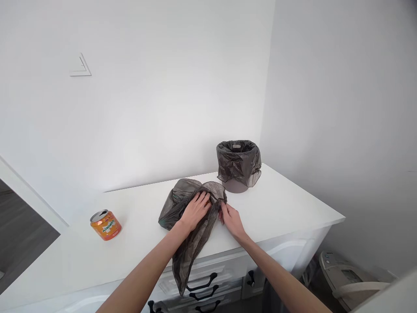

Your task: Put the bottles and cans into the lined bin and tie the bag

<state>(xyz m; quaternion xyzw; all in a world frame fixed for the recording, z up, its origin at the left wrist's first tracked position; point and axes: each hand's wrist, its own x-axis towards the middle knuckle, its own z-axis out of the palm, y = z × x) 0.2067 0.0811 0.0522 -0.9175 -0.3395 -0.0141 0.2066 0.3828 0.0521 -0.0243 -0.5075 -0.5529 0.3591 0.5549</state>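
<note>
A dark, see-through garbage bag [190, 256] lies crumpled on the white countertop, one end hanging over the front edge. The left part of it bulges, and what is inside is too dim to name. My left hand [196, 210] rests over the bag's upper middle, fingers curled into the folds and tips partly hidden. At the bag's right side, my right hand [232, 219] pinches its gathered edge between thumb and fingers. A small orange Mirinda can [107, 226], its top opened, stands upright to the left, apart from both hands.
Behind my right hand stands a small bin [235, 186] lined with a dark bag folded over its rim. The white countertop [286, 208] ends at a corner on the right. Drawers with black handles [203, 284] are below. A beige appliance [345, 274] sits low at right.
</note>
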